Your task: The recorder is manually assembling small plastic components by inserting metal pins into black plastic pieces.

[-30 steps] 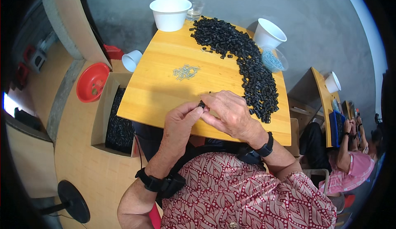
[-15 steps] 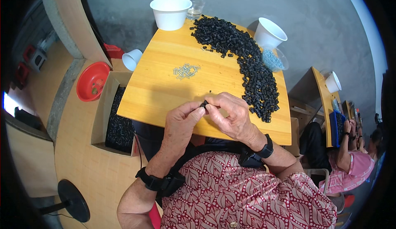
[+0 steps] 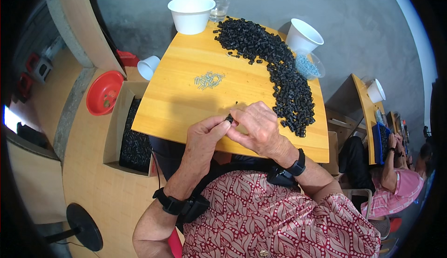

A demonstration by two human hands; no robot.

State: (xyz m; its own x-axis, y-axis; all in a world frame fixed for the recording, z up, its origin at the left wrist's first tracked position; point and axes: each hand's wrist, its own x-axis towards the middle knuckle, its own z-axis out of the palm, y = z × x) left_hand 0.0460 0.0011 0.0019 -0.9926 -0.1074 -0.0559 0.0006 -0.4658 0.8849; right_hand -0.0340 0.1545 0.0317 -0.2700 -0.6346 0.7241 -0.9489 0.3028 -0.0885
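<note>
Between the fingertips of both hands, above the table's near edge, is a small black plastic part (image 3: 229, 118). My left hand (image 3: 200, 141) pinches it with thumb and forefinger. From the other side, my right hand (image 3: 258, 130) closes thumb and forefinger on the same part; whether it also holds something smaller is hidden. Farther off on the table lies a loose heap of small silver screws (image 3: 209, 80). A large curved pile of similar black plastic parts (image 3: 291, 90) runs along the far and right side. One tiny black piece (image 3: 236, 102) lies just beyond my fingers.
The yellow wooden table (image 3: 172, 95) holds two white tubs (image 3: 191, 16), a clear cup (image 3: 219, 10) and a clear bowl of bluish screws (image 3: 308, 66). Left on the floor are a cardboard box of black pieces (image 3: 135, 141) and a red basin (image 3: 104, 93). A co-worker (image 3: 393, 188) sits far right.
My right hand has shifted slightly, its fingers turning a little around the black plastic part. My left hand stays nearly still, keeping its pinch.
</note>
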